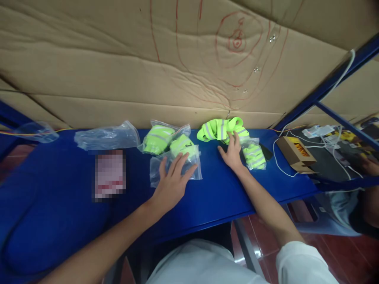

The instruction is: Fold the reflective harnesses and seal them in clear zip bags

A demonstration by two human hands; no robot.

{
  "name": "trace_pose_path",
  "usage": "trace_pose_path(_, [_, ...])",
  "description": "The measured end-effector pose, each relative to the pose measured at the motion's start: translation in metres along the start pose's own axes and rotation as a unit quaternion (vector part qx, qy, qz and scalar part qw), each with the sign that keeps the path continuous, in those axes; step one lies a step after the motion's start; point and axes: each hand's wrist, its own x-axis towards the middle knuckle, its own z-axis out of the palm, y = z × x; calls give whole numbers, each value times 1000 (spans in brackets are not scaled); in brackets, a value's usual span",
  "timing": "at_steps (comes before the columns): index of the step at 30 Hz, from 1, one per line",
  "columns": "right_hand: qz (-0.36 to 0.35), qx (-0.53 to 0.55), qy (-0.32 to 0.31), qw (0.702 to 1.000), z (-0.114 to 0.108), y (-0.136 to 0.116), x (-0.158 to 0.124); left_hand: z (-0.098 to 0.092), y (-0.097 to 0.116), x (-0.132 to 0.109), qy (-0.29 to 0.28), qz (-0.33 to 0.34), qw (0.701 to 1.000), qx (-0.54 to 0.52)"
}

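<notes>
My left hand (174, 181) lies with spread fingers over a clear zip bag (195, 165) on the blue table. Just beyond its fingertips is a folded bright yellow-green reflective strap (181, 145), which overlaps the bag's upper part. Behind that, another clear bag (159, 139) has a yellow-green bundle inside. My right hand (232, 152) reaches to a loose coil of yellow-green reflective strap (217, 129), fingers apart at its near edge; whether they touch it is hard to see. Right of that wrist sits a bagged yellow-green bundle (255, 156).
Clear plastic bags (108, 136) lie at the back left, near a blurred-out pinkish item (109, 173). A cardboard box (297, 155) and white cables are on the right. Cardboard sheeting (118, 71) stands behind the blue table (213, 197). Another person's arm (370, 167) shows at far right.
</notes>
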Motion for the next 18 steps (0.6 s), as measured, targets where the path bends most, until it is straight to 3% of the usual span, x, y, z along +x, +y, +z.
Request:
trace_pose_path(4, [10,-14,-41,999,15,3,-5,1,3,-2,-23,52,996,-70])
trace_pose_path(12, [7,21,-38,999,6,0,-11,-3,-9,4,-41,49,992,-110])
trace_pose_path(15, [-8,44,-29,999,1,-4,-13,-5,-10,5,-71,78,990,-97])
trace_pose_path(18, [-51,85,-26,995,-5,-9,-14,-11,-15,7,-48,57,997,-35])
